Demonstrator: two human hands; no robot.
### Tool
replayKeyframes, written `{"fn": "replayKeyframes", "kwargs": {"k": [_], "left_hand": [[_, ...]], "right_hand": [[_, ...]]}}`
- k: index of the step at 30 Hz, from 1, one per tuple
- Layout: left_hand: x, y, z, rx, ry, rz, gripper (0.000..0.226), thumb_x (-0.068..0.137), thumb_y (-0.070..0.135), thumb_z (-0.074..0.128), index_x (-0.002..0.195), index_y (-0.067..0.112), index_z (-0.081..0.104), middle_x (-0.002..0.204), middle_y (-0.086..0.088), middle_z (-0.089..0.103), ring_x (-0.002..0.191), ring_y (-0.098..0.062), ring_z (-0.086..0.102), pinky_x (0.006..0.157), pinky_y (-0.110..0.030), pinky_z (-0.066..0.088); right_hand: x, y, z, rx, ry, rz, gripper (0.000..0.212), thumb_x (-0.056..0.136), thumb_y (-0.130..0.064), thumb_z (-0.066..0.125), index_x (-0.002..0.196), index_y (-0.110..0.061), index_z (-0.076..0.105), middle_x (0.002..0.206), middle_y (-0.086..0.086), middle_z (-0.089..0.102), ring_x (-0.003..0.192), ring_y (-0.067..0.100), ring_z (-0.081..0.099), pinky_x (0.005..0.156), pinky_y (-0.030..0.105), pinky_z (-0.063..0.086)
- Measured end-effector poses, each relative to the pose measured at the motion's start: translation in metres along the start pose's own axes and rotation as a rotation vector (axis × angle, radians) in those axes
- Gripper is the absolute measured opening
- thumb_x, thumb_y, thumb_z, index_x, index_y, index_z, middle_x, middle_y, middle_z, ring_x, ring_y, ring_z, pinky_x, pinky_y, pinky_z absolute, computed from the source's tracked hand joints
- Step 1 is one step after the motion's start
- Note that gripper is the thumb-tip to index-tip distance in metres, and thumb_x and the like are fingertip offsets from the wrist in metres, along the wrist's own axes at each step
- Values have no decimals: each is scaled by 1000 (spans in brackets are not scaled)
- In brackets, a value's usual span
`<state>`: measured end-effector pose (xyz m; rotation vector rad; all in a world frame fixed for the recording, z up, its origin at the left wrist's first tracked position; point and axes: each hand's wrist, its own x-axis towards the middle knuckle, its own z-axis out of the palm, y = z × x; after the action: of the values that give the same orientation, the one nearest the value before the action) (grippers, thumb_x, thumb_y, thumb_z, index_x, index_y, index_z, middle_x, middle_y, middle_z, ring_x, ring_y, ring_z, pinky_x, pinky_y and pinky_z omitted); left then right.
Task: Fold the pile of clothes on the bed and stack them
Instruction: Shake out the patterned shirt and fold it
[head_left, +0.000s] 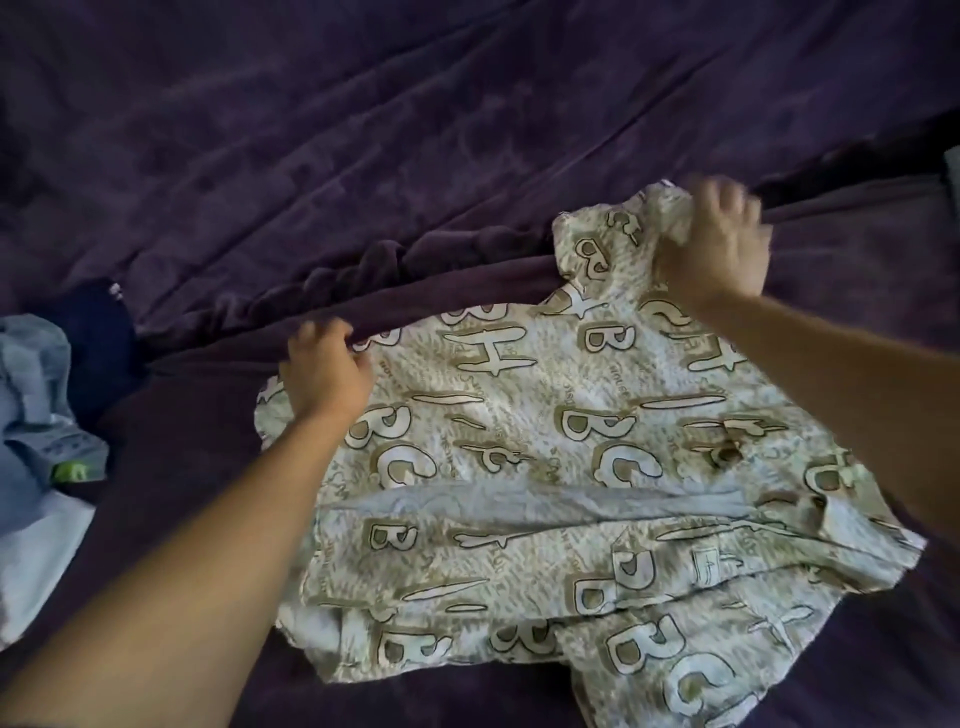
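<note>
Head view: one letter-print garment (519, 467) (white cloth with olive-outlined B, C and H shapes) lies spread across the near half of the bed (363, 156), which has a dark purple cover. Two hands are on it. The left hand (324, 366) has its fingers curled over the garment's far left edge. The right hand (714, 249), somewhat blurred, clutches a bunched wad of the cloth at the far right corner. At the left edge of the frame three other pieces lie together: a light blue garment (31, 395), a navy one (104, 332) just behind it, and a white one (36, 551) in front.
</note>
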<state>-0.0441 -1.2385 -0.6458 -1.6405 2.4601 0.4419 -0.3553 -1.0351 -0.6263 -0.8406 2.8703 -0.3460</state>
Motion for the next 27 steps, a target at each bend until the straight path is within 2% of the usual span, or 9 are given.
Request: {"fn": "replayKeyframes", "kwargs": {"k": [2, 4, 7, 10, 13, 17, 21, 24, 27], "left_hand": [[-24, -25, 7, -27, 25, -155, 30, 84, 21, 64, 113, 14, 57, 122, -17, 49, 115, -39, 47, 90, -51, 42], [-50, -54, 18, -93, 14, -405, 43, 82, 31, 67, 117, 12, 52, 125, -20, 48, 116, -41, 46, 90, -54, 41], [-82, -93, 39, -234, -52, -737, 66, 74, 42, 72, 122, 5, 46, 126, -23, 52, 113, -43, 52, 88, -51, 44], [-93, -111, 56, -423, -101, -666, 50, 73, 35, 76, 111, 6, 61, 113, -19, 64, 102, -39, 62, 85, -44, 52], [-88, -114, 53, -650, -27, -642, 24, 71, 18, 75, 91, 7, 67, 96, -16, 69, 87, -34, 67, 73, -45, 57], [-106, -122, 35, -566, -87, -587, 20, 67, 15, 67, 87, 13, 66, 93, -11, 69, 83, -31, 67, 69, -41, 57], [-121, -137, 23, -349, -507, -533, 29, 64, 27, 74, 88, 15, 63, 90, -4, 69, 78, -23, 66, 60, -27, 46], [-88, -143, 13, -445, -240, -538, 41, 73, 40, 69, 104, 16, 59, 101, -4, 64, 95, -27, 62, 72, -30, 42], [-39, -134, 12, -514, -125, -526, 36, 87, 39, 58, 103, 6, 63, 108, -15, 65, 104, -35, 59, 79, -32, 43]], "right_hand": [[-57, -10, 17, 140, -102, -252, 24, 92, -14, 56, 114, -15, 62, 115, 10, 62, 104, 29, 60, 80, 43, 55], [-121, -17, 39, 120, -370, -392, 13, 92, -19, 56, 102, -18, 65, 105, 2, 64, 95, 22, 63, 70, 31, 55], [-200, -19, 76, -130, -629, -558, 49, 84, -35, 68, 129, -28, 52, 132, 0, 50, 121, 22, 49, 88, 30, 44], [-214, -6, 92, -234, -564, -409, 66, 77, -40, 74, 135, -27, 46, 135, 4, 48, 121, 26, 46, 94, 42, 43], [-199, 4, 88, -79, -385, -325, 35, 73, -12, 76, 107, -8, 68, 104, 12, 65, 93, 32, 62, 73, 44, 51], [-196, 3, 58, 11, -241, -364, 15, 79, 7, 60, 83, -4, 70, 84, 13, 69, 72, 31, 66, 60, 37, 52], [-211, -6, 41, -346, -615, -271, 21, 90, -14, 52, 100, -24, 67, 100, 2, 68, 88, 23, 65, 70, 30, 42], [-210, -18, 42, -405, -685, -318, 36, 90, -19, 50, 122, -32, 61, 122, -6, 63, 108, 15, 59, 85, 28, 41], [-203, -46, 58, -222, -548, -407, 31, 88, -16, 54, 115, -25, 67, 109, -2, 68, 101, 21, 64, 83, 34, 50]]}}
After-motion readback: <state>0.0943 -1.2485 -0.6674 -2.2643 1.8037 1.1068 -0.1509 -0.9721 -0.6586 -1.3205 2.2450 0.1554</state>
